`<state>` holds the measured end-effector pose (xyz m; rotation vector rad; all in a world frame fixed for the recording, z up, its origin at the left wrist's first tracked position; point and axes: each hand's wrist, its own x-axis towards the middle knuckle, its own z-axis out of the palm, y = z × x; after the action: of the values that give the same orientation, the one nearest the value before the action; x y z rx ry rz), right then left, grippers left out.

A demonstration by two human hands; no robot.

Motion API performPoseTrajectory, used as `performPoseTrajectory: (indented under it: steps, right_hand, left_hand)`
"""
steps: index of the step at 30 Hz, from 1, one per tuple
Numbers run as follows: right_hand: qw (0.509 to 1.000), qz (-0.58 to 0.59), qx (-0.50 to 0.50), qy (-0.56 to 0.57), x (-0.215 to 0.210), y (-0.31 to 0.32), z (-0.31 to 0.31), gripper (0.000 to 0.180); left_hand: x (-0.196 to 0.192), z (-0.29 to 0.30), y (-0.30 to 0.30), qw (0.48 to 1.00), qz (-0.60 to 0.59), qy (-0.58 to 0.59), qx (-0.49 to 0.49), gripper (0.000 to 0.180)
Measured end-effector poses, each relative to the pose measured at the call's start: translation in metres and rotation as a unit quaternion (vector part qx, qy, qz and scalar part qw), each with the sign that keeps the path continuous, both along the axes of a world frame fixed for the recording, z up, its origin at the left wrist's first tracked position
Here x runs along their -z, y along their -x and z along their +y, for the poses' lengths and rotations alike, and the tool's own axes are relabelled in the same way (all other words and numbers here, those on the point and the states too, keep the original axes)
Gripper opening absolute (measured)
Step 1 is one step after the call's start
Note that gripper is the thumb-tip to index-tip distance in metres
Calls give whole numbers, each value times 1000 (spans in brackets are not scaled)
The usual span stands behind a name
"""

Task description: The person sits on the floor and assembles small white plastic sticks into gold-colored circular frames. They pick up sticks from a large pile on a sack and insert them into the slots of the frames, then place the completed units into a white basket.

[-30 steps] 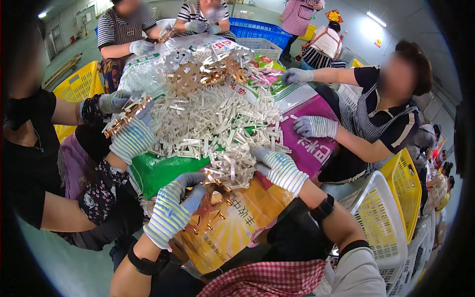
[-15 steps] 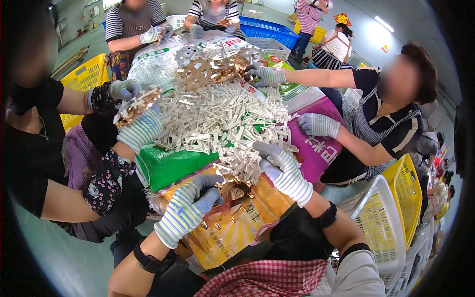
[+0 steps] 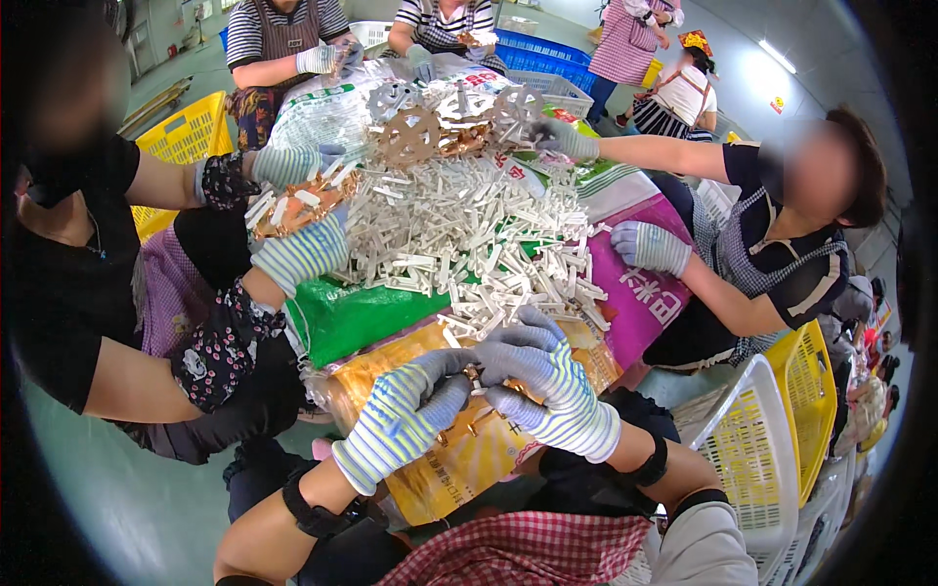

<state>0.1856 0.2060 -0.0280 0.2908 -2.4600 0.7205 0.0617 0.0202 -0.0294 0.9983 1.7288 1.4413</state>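
Observation:
Gloved in striped white and grey, my left hand (image 3: 405,415) is closed on a copper-coloured metal part (image 3: 479,425) with small pegs. Most of that part is hidden by my fingers. My right hand (image 3: 552,391), in a matching glove, meets it there with fingers bent and pressed together. A small pale piece shows at its fingertips, too little seen to name. Just beyond both hands spreads a heap of short white strips (image 3: 430,230). Beneath them lies a yellow printed sack (image 3: 440,479).
Flat copper and grey metal plates (image 3: 408,137) with cut-outs are piled behind the strips. A person at left holds a copper part (image 3: 303,207) with white strips. Another person's gloved hand (image 3: 650,247) rests on a purple sack (image 3: 640,293). White (image 3: 747,449) and yellow (image 3: 806,381) crates stand at right.
My right hand has come from the strip heap down and left to my left hand, which has moved slightly right. The person at left has turned their copper part flatter, showing white strips on it.

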Motion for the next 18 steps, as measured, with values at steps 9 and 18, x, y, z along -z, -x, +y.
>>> performPoseTrajectory:
  steps: [9, 18]
  right_hand:
    - [1000, -7, -2, 21, -3, -5, 0, 49]
    - [995, -69, -24, 64, -12, -11, -1, 54]
  left_hand:
    - [-1, -1, -10, 999, 34, -36, -11, 32]
    - [0, 5, -19, 995, 80, -61, -28, 32]
